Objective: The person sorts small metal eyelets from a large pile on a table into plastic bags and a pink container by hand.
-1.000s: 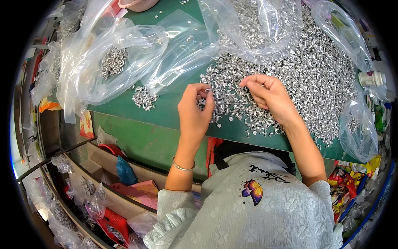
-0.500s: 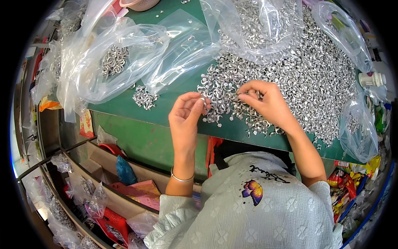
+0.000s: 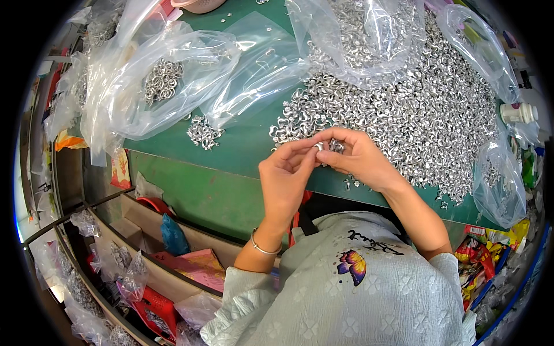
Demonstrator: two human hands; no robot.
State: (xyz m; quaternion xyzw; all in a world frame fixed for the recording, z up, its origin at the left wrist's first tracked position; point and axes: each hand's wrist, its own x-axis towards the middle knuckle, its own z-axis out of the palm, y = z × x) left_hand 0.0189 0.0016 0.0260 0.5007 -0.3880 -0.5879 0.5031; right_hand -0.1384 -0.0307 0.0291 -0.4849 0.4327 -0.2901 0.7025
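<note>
My left hand (image 3: 287, 176) and my right hand (image 3: 359, 160) meet over the near edge of the green table (image 3: 242, 151). Between their pinched fingertips is a small, curved silver metal piece (image 3: 319, 146), partly covered by the fingers. More shiny pieces show under the curled fingers of my right hand; whether it holds any of those I cannot tell. Behind and to the right of both hands spreads a large heap of loose silver metal pieces (image 3: 404, 121). A far smaller pile of silver pieces (image 3: 204, 132) lies on the table to the left.
Clear plastic bags (image 3: 167, 109) cover the table's left part, one with silver rings (image 3: 163, 81) inside. Another clear bag (image 3: 369, 52) lies over the heap. At the right stands a white bottle (image 3: 519, 112). Below left is a divided shelf (image 3: 135, 230) with bagged parts.
My left hand has moved right and my right hand slightly left and down, so the fingertips, which were apart, now touch around the small piece. The view has shifted slightly.
</note>
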